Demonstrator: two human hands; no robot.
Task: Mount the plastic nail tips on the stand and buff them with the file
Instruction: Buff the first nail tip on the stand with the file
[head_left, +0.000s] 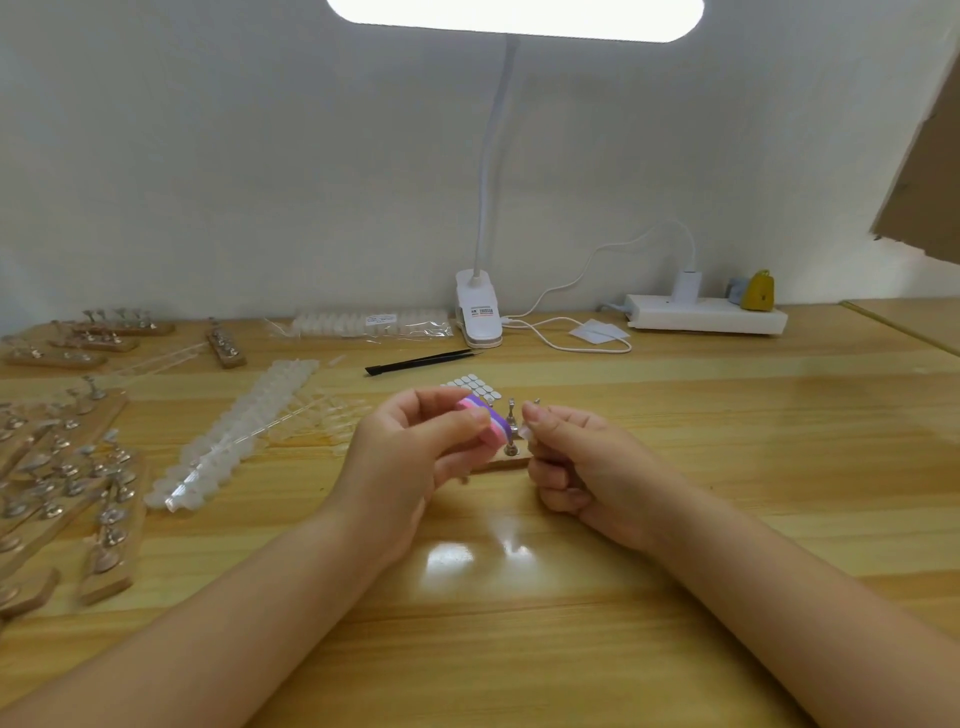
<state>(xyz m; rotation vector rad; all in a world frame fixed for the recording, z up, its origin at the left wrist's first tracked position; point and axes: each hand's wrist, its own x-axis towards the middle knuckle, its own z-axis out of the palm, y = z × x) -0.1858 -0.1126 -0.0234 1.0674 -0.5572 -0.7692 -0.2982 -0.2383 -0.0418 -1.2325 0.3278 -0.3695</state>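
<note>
Far left of the left hand, several wooden stands (106, 525) with metal pegs lie in a loose group on the glossy wood-grain surface (727, 467). Between them and the left hand lie translucent strips of plastic nail tips (234, 431), ridged and milky.

The left hand (410, 462) grips a small block-shaped file (485, 423) with pink, purple and white layers, pinched between thumb and curled fingers. Just right of the file, between both hands, a short wooden stand (506, 461) sits on the surface, carrying upright metal pegs (511, 428). Beyond the hands lie a sheet of pale oval adhesive pads (475, 387) and black tweezers (421, 359).

The right hand (582, 462) has its fingers curled, thumb and forefinger pinching a small clear nail tip (531, 430) just beside the pegs. Whether the tip touches a peg cannot be determined.

Beyond, a white clip lamp (478, 312) and a white power strip (706, 314) stand at the wall.
</note>
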